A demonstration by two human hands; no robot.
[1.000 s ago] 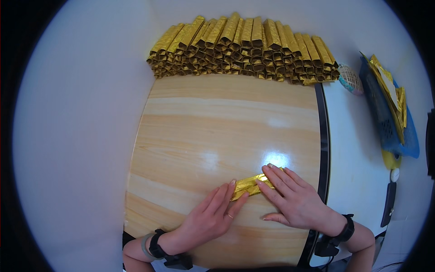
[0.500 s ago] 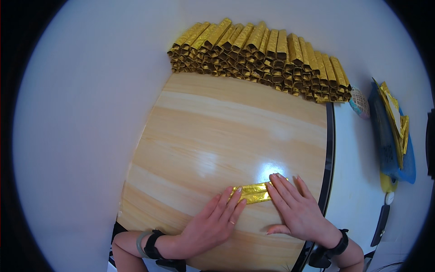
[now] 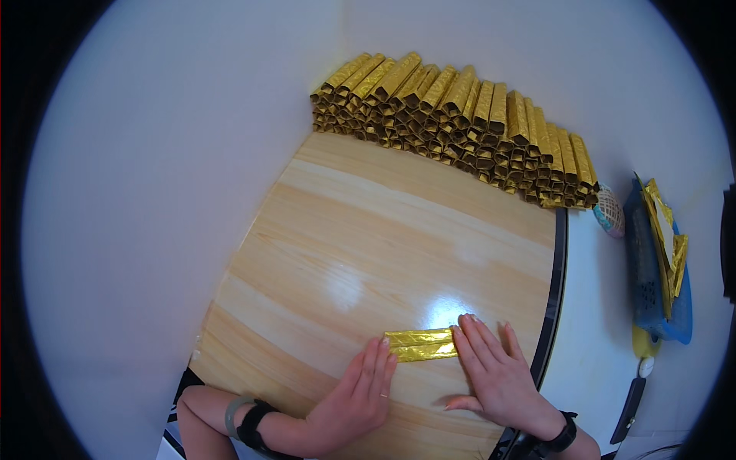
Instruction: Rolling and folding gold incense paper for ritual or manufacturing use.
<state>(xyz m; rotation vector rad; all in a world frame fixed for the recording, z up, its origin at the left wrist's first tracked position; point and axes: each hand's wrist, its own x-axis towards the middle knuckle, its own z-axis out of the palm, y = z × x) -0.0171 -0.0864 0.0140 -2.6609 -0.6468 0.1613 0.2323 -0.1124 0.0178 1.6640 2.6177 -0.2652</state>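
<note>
A flat folded strip of gold foil paper [image 3: 421, 346] lies on the wooden tabletop near me, with a crease line running along its length. My right hand [image 3: 498, 377] rests palm down over its right end, fingers stretched and the thumb held out to the side. At the strip's left end, my left hand [image 3: 356, 399] has its fingers extended, with the fingertips touching or just beside the edge. Neither hand is gripping the paper. The strip's right end is hidden under my right fingers.
Gold foil tubes [image 3: 452, 123] are stacked in a long pile along the table's far edge. A blue plastic basket [image 3: 648, 287] holding gold sheets stands at the right, past the table's dark edge strip [image 3: 553, 291]. Near it are a woven ball-like object [image 3: 608, 211] and a dark, narrow object [image 3: 630, 410].
My left fingers have slid left off the strip's top to its left end, showing more of it. The right hand stays on the strip. The whole view has shifted slightly.
</note>
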